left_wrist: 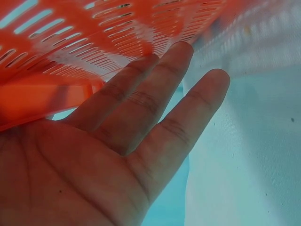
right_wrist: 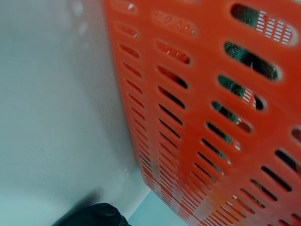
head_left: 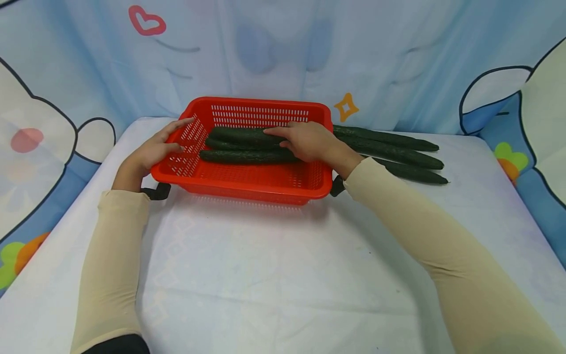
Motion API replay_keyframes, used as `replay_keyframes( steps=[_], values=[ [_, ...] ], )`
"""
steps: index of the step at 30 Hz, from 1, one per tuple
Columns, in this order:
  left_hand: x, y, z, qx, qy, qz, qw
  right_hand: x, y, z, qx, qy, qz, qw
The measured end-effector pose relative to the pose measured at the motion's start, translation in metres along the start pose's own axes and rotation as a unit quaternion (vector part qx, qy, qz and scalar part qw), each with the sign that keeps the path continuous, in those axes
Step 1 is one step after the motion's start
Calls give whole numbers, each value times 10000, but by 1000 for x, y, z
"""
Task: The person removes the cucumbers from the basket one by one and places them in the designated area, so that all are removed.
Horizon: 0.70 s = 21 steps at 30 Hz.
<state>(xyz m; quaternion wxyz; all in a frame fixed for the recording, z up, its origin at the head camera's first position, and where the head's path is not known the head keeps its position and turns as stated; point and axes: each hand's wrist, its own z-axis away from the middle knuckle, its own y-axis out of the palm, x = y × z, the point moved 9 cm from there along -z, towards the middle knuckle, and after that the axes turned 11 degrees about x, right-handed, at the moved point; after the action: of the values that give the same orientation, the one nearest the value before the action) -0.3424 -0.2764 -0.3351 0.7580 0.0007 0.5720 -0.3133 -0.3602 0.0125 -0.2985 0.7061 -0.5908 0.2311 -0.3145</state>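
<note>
A red plastic basket (head_left: 247, 185) with slotted walls stands on the white-covered table. Three dark green cucumbers lie lengthwise in it: a back cucumber (head_left: 234, 134), a middle cucumber (head_left: 225, 145) and a front cucumber (head_left: 247, 157). My left hand (head_left: 152, 152) holds the basket's left rim, thumb and a finger over the top. In the left wrist view, its other fingers (left_wrist: 174, 132) extend along the outside of the slotted wall. My right hand (head_left: 309, 141) reaches over the right rim and holds the back cucumber near its right end; its farther fingers are hidden.
More cucumbers lie on the table right of the basket: a rear cucumber (head_left: 393, 139), another cucumber (head_left: 402, 154) and a nearer cucumber (head_left: 413, 172). A printed curtain (head_left: 283, 54) hangs behind the basket. Dark straps (head_left: 157, 191) show at the wrists.
</note>
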Motion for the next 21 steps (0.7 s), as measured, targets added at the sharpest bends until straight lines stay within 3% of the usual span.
replay_keyframes(
  steps=[4, 15, 21],
  values=[
    [0, 0, -1, 7, 15, 12, 10000, 1, -1, 0, -99, -80, 85, 9999],
    [1, 0, -1, -20, 12, 35, 10000, 0, 4, -1, 184, -87, -26, 9998],
    [1, 0, -1, -16, 1, -3, 10000, 1, 0, -1, -77, -160, -110, 9998]
  ],
)
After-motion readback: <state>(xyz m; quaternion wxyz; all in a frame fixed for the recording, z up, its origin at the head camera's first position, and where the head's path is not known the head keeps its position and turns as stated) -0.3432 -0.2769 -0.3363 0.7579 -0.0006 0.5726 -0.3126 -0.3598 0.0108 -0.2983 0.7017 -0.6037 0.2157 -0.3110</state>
